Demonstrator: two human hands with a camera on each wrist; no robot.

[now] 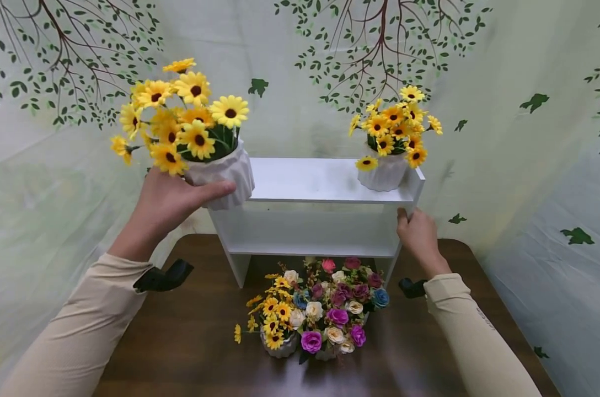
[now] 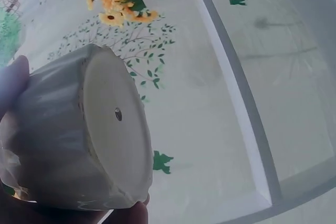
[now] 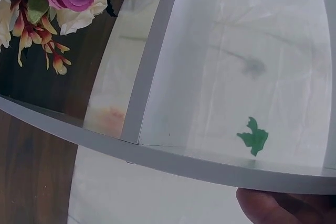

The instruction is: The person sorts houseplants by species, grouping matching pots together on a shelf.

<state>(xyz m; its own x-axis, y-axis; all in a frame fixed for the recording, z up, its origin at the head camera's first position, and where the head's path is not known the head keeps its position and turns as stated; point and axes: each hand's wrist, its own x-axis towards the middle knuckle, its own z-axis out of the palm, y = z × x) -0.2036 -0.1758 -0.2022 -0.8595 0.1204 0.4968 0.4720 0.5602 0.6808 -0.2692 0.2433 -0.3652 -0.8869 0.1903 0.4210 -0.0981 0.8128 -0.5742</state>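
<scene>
Raised over the left end of the white shelf point(image 1: 300, 179), a white pot of yellow daisy-like flowers point(image 1: 220, 179) is gripped by my left hand point(image 1: 173, 196), thumb across its side. The left wrist view shows that pot tilted, its underside point(image 2: 113, 124) with a small hole. My right hand point(image 1: 421, 237) holds the shelf's right side panel just below the top board. In the right wrist view, its fingers point(image 3: 268, 205) are at the panel's outer edge. A second white pot of yellow flowers point(image 1: 384, 173) stands on the top board's right end.
On the brown table point(image 1: 181, 342), in front of the shelf, stand a smaller pot of yellow flowers point(image 1: 280, 344) and a cluster of purple, cream and blue roses point(image 1: 337, 317). Behind hangs a pale backdrop point(image 1: 290, 121) with printed branches and leaves.
</scene>
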